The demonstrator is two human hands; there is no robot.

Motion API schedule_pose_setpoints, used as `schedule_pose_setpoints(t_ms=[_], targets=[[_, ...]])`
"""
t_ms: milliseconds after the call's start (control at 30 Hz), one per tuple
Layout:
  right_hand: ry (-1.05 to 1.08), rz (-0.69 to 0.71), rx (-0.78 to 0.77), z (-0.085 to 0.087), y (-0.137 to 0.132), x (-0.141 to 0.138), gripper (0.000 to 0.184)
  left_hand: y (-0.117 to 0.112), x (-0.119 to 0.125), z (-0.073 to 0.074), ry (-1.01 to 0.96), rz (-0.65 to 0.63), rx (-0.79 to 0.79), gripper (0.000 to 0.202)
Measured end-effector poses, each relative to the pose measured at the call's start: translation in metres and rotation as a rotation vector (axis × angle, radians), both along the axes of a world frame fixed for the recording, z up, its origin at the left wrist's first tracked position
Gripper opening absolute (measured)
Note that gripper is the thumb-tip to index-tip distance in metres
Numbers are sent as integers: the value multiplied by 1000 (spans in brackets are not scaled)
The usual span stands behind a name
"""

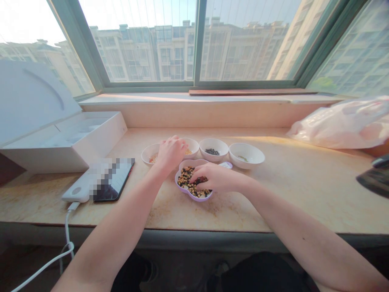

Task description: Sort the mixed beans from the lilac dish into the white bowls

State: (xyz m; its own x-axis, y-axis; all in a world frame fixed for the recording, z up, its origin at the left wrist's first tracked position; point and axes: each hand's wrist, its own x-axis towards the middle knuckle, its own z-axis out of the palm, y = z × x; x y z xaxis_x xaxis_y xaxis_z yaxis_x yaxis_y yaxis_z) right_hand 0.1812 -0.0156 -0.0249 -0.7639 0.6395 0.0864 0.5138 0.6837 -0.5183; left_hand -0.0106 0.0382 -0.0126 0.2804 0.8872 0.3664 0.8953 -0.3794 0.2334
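My left hand point(172, 151) is over the second white bowl point(194, 142) from the left, which holds yellowish grains. Its fingers curl downward, and the fingertips are hidden from me. Partly behind that hand is the leftmost white bowl point(147, 155) with some reddish and pale pieces. My right hand point(217, 177) reaches into a purple-rimmed, lobed dish point(199, 199) full of mixed black, tan and pale beans. Its fingers are apart and touch the beans. Black beans point(212, 151) lie in the third white bowl point(214, 142). A few greenish beans point(242, 158) lie in the rightmost white bowl point(255, 156).
On the left are an open white box point(97, 136), a white power bank point(75, 190) with a cable point(67, 227), and a dark phone point(114, 182). A plastic bag point(343, 123) and a dark object point(375, 178) lie right. Windows point(196, 44) stand behind the counter point(304, 190).
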Motion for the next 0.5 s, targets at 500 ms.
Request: schedule_pose_setpoints(t_ms=[500], targets=[[-11, 20, 13, -2, 2, 0, 22, -6, 1, 1, -31, -7, -5, 33]])
